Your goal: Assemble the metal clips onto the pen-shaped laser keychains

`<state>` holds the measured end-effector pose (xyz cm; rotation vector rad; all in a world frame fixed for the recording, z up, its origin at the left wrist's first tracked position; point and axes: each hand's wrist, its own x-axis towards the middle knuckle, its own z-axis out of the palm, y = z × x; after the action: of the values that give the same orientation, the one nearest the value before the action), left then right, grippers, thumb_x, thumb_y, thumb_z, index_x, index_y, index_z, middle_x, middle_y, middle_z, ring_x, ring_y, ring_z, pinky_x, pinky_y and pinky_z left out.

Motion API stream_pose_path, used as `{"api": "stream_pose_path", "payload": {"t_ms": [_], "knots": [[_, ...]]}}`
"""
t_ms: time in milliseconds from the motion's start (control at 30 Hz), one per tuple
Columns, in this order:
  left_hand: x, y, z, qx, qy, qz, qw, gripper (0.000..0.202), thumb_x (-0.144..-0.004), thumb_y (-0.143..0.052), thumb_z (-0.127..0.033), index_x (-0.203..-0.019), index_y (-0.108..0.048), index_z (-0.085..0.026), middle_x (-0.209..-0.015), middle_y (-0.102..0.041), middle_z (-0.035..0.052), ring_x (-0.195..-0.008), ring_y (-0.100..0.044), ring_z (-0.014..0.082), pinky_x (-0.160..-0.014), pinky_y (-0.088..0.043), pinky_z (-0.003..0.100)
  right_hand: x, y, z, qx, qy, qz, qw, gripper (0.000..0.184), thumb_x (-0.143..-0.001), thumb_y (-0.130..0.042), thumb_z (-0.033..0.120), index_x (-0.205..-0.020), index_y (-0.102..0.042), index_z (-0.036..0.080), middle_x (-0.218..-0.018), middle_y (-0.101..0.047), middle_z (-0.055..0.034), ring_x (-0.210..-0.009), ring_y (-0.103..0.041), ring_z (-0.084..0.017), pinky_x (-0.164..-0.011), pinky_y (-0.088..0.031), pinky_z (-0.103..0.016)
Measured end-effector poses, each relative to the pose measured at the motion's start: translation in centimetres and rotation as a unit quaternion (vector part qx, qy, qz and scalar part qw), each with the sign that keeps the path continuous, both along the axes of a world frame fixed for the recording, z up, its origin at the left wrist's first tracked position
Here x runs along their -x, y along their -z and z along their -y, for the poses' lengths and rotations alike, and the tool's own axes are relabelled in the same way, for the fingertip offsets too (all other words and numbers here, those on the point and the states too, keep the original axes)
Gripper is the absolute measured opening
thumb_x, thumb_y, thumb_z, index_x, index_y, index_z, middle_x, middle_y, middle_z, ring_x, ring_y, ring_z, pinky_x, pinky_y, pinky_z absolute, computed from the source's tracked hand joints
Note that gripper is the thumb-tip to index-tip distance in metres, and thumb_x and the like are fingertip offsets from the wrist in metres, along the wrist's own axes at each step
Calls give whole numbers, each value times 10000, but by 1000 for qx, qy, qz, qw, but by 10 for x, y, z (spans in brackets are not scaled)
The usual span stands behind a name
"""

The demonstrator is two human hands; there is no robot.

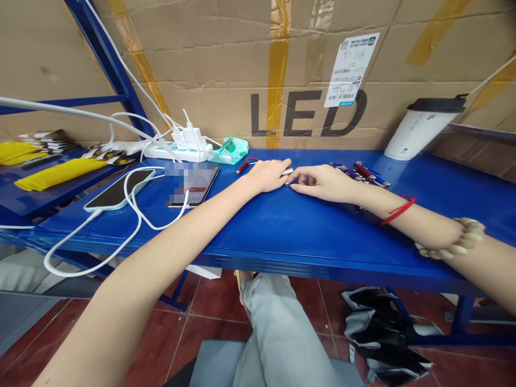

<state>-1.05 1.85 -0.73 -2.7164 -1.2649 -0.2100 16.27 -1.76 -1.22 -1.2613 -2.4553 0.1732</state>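
Observation:
My left hand rests on the blue tabletop, its fingers closed round a small silver cylinder that is mostly covered. Facing it, my right hand has its thumb and fingertips pinched together close to the left fingers. A tiny shiny bit shows at that pinch, too small to make out. Behind my right wrist lies a pile of slim red, blue and purple metal tubes with silver ends, like keychain lights. One red tube with a cord lies beyond my left hand.
Two phones, one white-edged and one dark, lie at left among white cables. Behind them are a power strip and a green packet. Yellow packages lie far left. A lidded cup leans at right before a large carton.

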Motion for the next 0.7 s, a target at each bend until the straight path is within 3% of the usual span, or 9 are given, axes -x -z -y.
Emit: {"api": "stream_pose_path", "payload": {"t_ms": [700], "knots": [[-1, 0, -1, -16, -9, -31, 999, 380, -893, -289, -372, -981, -591, -158, -1070, -598, 97, -955, -583, 242, -788, -450, 343, 2, 3, 2, -32, 25, -42, 998, 273, -771, -536, 409, -895, -689, 221, -801, -668, -15, -659, -567, -141, -541, -358, -235]]}}
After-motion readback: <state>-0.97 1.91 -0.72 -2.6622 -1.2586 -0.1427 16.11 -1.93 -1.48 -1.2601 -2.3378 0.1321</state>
